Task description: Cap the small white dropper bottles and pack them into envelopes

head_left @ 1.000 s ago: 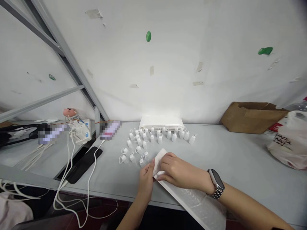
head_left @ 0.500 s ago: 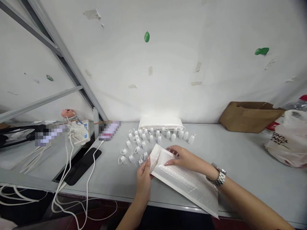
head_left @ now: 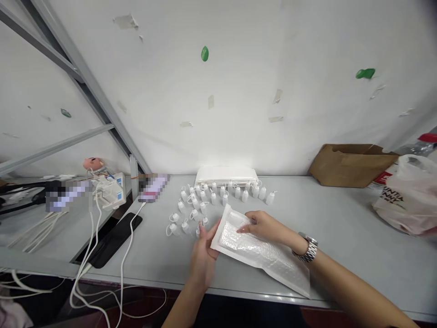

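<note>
A white padded bubble mailer point(head_left: 266, 257) lies slantwise over the front of the table, its folded end toward the upper left. My right hand point(head_left: 264, 226), wearing a metal wristwatch point(head_left: 309, 247), grips the mailer's upper side with thumb and curled fingers. At the mailer's left end, my left hand point(head_left: 203, 253) touches the edge with fingers stretched out and thumb raised apart; some fingertips are partly hidden. Several small white squeeze bottles point(head_left: 214, 197) with looped caps stand just beyond both hands. Behind these bottles lies a stack of white mailers point(head_left: 227, 174) against the wall.
A brown paper bag point(head_left: 351, 166) and a white plastic bag point(head_left: 406, 196) stand at the right. To the left are a black phone point(head_left: 116, 241), a phone with a lit screen point(head_left: 153, 187), white cables point(head_left: 128, 246) and a power strip point(head_left: 112, 193). A grey metal frame point(head_left: 92, 100) rises there.
The mailer's flap end, raised and gaping before, now lies folded flat. My left thumb has come off it and the left fingers have straightened. My right hand keeps its grip.
</note>
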A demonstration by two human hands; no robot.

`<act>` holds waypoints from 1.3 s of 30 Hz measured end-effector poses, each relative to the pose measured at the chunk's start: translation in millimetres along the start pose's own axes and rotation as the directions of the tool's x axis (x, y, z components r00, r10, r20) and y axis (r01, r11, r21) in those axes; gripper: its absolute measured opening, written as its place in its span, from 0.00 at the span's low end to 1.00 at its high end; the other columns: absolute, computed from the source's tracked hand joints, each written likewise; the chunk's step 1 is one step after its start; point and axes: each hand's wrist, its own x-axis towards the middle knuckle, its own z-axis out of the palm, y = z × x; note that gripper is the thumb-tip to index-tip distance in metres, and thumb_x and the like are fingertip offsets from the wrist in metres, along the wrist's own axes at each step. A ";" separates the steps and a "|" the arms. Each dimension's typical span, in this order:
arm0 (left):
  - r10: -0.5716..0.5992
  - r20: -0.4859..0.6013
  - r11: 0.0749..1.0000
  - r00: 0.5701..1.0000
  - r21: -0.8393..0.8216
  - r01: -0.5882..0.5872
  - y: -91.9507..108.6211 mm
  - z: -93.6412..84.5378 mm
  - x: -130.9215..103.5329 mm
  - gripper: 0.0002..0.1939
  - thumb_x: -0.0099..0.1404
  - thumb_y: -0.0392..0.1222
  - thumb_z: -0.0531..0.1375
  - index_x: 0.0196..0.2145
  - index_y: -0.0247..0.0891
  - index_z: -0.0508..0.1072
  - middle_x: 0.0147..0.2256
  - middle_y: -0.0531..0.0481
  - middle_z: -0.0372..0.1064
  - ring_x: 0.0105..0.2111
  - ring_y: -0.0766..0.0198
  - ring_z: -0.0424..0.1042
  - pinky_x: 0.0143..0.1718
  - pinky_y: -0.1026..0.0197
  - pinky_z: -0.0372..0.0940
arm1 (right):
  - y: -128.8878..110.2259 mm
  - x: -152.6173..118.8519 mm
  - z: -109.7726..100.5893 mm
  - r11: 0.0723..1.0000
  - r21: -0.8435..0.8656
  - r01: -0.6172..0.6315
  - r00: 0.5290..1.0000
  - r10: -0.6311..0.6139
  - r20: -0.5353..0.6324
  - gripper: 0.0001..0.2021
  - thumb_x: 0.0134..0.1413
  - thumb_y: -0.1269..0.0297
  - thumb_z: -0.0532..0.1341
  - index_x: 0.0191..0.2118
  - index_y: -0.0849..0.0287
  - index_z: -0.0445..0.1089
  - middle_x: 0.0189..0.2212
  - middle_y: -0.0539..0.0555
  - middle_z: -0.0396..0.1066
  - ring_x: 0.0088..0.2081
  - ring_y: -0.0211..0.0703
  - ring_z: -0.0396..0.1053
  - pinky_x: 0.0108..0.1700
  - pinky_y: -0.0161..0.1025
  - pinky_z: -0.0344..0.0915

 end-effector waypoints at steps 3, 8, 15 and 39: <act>-0.042 -0.022 0.999 0.999 -0.023 0.042 0.1 1.1 0.1 0.21 0.53 0.50 0.65 0.42 0.35 0.75 0.40 0.42 0.76 0.44 0.51 0.73 0.45 0.55 0.67 | -0.1 -0.6 -0.9 0.999 -0.024 0.028 1.000 -0.028 0.003 0.20 0.44 0.47 0.63 0.22 0.58 0.57 0.18 0.43 0.50 0.20 0.32 0.48 0.21 0.33 0.48; -0.073 0.035 0.993 0.997 -0.095 0.076 -1.4 2.9 0.2 0.21 0.56 0.53 0.62 0.40 0.34 0.75 0.41 0.41 0.76 0.47 0.50 0.71 0.47 0.54 0.66 | -1.3 -3.3 -3.3 0.999 -0.038 0.039 0.999 -0.039 -0.003 0.18 0.46 0.48 0.62 0.24 0.58 0.59 0.19 0.44 0.53 0.21 0.33 0.50 0.22 0.33 0.49; -0.180 0.163 0.966 0.970 -0.158 0.206 5.4 1.0 -1.9 0.25 0.61 0.57 0.54 0.47 0.35 0.72 0.42 0.43 0.75 0.46 0.52 0.71 0.46 0.56 0.67 | -3.9 -8.1 -7.2 0.994 -0.084 0.069 0.998 -0.068 0.015 0.21 0.46 0.49 0.62 0.21 0.57 0.52 0.18 0.42 0.48 0.20 0.32 0.47 0.21 0.33 0.45; 0.041 0.088 0.950 0.995 0.307 -0.066 -15.0 5.4 0.9 0.24 0.46 0.54 0.67 0.38 0.35 0.78 0.40 0.39 0.77 0.42 0.48 0.74 0.43 0.51 0.68 | 0.9 -34.8 -53.6 0.876 -0.441 0.194 0.798 -0.403 -0.449 0.15 0.53 0.53 0.59 0.22 0.57 0.66 0.25 0.52 0.64 0.28 0.43 0.62 0.32 0.40 0.60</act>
